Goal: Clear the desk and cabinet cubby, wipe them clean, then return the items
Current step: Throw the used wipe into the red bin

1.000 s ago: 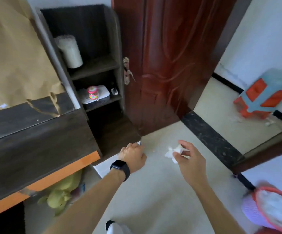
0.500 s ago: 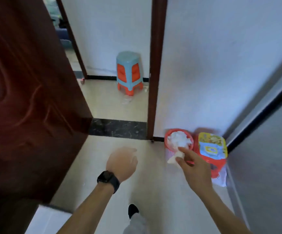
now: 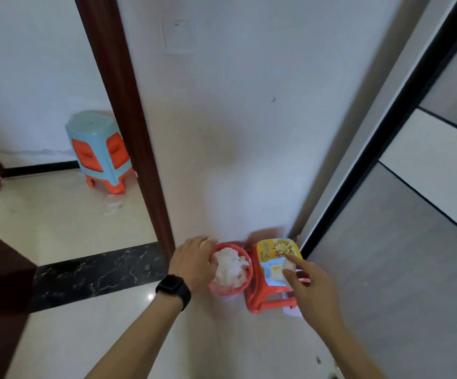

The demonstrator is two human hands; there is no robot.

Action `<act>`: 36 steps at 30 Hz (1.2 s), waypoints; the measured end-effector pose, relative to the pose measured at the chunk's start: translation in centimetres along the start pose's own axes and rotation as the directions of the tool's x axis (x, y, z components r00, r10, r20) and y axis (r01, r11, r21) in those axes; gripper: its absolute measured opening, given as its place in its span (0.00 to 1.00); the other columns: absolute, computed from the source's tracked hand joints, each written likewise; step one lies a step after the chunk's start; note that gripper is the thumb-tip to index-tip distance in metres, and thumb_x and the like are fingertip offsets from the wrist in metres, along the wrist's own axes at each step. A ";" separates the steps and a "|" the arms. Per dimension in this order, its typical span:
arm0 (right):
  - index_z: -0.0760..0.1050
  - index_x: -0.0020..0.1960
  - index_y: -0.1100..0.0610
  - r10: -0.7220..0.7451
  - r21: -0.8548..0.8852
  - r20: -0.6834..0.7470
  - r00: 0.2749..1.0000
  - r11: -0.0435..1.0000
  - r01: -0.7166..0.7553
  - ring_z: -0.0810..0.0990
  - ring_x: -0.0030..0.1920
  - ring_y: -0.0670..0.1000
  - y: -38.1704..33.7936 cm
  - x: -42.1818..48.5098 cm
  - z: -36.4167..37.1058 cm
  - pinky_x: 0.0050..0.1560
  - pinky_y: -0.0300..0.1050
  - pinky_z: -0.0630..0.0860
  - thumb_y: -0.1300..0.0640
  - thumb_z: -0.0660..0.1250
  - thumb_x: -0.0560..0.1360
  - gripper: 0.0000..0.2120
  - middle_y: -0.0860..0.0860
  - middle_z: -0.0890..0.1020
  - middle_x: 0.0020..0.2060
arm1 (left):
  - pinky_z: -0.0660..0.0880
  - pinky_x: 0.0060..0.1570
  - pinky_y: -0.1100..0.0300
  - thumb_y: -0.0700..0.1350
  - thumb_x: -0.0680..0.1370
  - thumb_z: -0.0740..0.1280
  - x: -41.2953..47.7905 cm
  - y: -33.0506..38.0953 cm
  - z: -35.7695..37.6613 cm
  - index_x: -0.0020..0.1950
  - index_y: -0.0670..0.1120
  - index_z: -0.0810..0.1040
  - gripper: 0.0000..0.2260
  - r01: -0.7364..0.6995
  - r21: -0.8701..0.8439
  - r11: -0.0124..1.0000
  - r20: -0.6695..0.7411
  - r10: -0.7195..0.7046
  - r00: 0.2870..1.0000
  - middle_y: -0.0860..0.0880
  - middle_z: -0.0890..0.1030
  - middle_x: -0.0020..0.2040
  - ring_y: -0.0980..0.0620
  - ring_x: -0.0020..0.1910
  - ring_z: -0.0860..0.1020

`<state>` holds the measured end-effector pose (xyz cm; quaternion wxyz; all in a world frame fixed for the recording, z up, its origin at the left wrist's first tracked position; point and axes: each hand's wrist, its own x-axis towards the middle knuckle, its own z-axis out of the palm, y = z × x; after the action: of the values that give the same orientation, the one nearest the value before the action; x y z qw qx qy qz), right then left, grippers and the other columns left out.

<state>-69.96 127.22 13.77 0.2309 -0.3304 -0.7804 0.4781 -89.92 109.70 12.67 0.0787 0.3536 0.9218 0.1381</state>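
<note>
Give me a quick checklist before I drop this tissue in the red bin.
1. Grip: right hand pinches the used tissue: ok.
2. Position: used tissue above the red bin: not ok, it hangs over the yellow-topped stool beside it.
3. Room: not ok, the white paper pile reaches the rim.
4. Support: left hand steadying the bin: cannot tell, it lies at the rim, grip unclear.
</note>
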 end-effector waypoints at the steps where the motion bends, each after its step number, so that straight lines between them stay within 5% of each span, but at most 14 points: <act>1: 0.79 0.52 0.34 0.005 0.010 -0.011 1.000 1.000 -0.005 0.83 0.41 0.43 -0.2 1.4 0.5 0.40 0.30 0.76 0.62 0.72 0.75 0.21 0.44 0.84 0.45 | 0.63 0.72 0.51 0.51 0.79 0.61 1.8 -0.5 -0.4 0.74 0.54 0.69 0.22 0.000 0.015 1.000 -0.003 0.000 1.000 0.50 0.69 0.75 0.48 0.74 0.66; 6: 0.81 0.55 0.38 -0.002 0.033 0.001 1.000 0.999 0.002 0.83 0.46 0.45 -0.6 8.1 3.4 0.42 0.38 0.80 0.61 0.72 0.75 0.18 0.42 0.84 0.47 | 0.51 0.76 0.41 0.52 0.80 0.60 9.2 -2.9 -2.0 0.79 0.55 0.60 0.27 0.021 0.112 0.994 -0.079 -0.012 0.997 0.48 0.52 0.81 0.41 0.80 0.48; 11: 0.80 0.58 0.46 -0.006 -0.028 0.041 0.999 1.000 0.008 0.82 0.48 0.41 -0.1 15.8 6.5 0.44 0.28 0.75 0.59 0.70 0.77 0.13 0.41 0.83 0.48 | 0.54 0.72 0.32 0.53 0.75 0.67 16.8 -5.3 -3.6 0.79 0.51 0.61 0.34 0.071 0.242 0.968 -0.329 0.013 0.944 0.43 0.50 0.81 0.36 0.79 0.49; 15: 0.79 0.58 0.49 -0.003 -0.122 0.076 0.997 0.992 0.012 0.81 0.47 0.43 2.5 22.3 10.3 0.49 0.38 0.76 0.54 0.69 0.78 0.09 0.40 0.82 0.47 | 0.45 0.74 0.33 0.55 0.76 0.64 23.4 -6.4 -5.5 0.81 0.55 0.51 0.37 0.141 0.337 0.931 -0.471 0.037 0.881 0.45 0.43 0.81 0.38 0.79 0.43; 19: 0.76 0.58 0.51 -0.045 -0.308 0.257 0.965 0.943 0.126 0.79 0.48 0.50 7.6 28.8 15.8 0.46 0.43 0.70 0.57 0.67 0.77 0.10 0.43 0.78 0.47 | 0.45 0.74 0.32 0.58 0.78 0.61 29.7 -7.7 -5.7 0.81 0.55 0.47 0.36 0.231 0.334 0.914 -0.493 -0.039 0.869 0.46 0.43 0.81 0.37 0.79 0.42; 22: 0.72 0.68 0.49 0.140 -0.484 0.517 0.845 0.861 0.154 0.78 0.60 0.53 12.3 32.5 19.4 0.50 0.44 0.72 0.57 0.64 0.78 0.19 0.47 0.77 0.65 | 0.45 0.73 0.31 0.60 0.79 0.56 33.0 -9.0 -4.3 0.81 0.54 0.42 0.35 0.303 0.300 0.905 -0.467 -0.137 0.874 0.47 0.37 0.80 0.38 0.78 0.36; 24: 0.64 0.76 0.47 0.279 -0.607 0.647 0.710 0.751 0.258 0.73 0.69 0.53 14.9 34.1 20.7 0.57 0.44 0.72 0.58 0.64 0.78 0.28 0.47 0.65 0.77 | 0.44 0.73 0.31 0.61 0.80 0.56 34.1 -9.7 -3.0 0.81 0.54 0.40 0.36 0.320 0.286 0.903 -0.487 -0.151 0.860 0.48 0.32 0.79 0.38 0.76 0.31; 27: 0.66 0.76 0.50 0.358 -0.622 0.726 0.587 0.706 0.339 0.64 0.76 0.51 15.6 36.1 21.6 0.68 0.42 0.66 0.57 0.62 0.79 0.25 0.49 0.63 0.78 | 0.45 0.73 0.31 0.62 0.79 0.57 34.7 -10.8 -2.1 0.80 0.54 0.42 0.36 0.292 0.336 0.896 -0.520 -0.082 0.850 0.49 0.30 0.78 0.37 0.75 0.30; 32: 0.74 0.70 0.50 0.234 -0.501 0.812 0.535 0.749 0.433 0.73 0.68 0.51 9.6 39.1 23.5 0.67 0.42 0.67 0.54 0.62 0.79 0.19 0.48 0.78 0.67 | 0.43 0.73 0.32 0.62 0.78 0.58 33.6 -10.5 -3.3 0.80 0.57 0.42 0.36 0.309 0.372 0.876 -0.446 -0.123 0.886 0.51 0.33 0.79 0.39 0.78 0.36; 36: 0.74 0.69 0.45 0.055 -0.355 0.871 0.489 0.759 0.546 0.70 0.70 0.48 2.7 40.1 24.6 0.71 0.41 0.62 0.51 0.60 0.81 0.17 0.44 0.75 0.69 | 0.50 0.75 0.35 0.57 0.78 0.58 30.9 -9.7 -5.2 0.81 0.57 0.45 0.34 0.298 0.342 0.891 -0.309 -0.193 0.931 0.50 0.41 0.81 0.41 0.80 0.43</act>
<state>-112.86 143.05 2.42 -0.2201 0.0117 -0.9387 0.2652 -120.07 122.57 13.16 -0.0996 0.2199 0.9704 -0.0094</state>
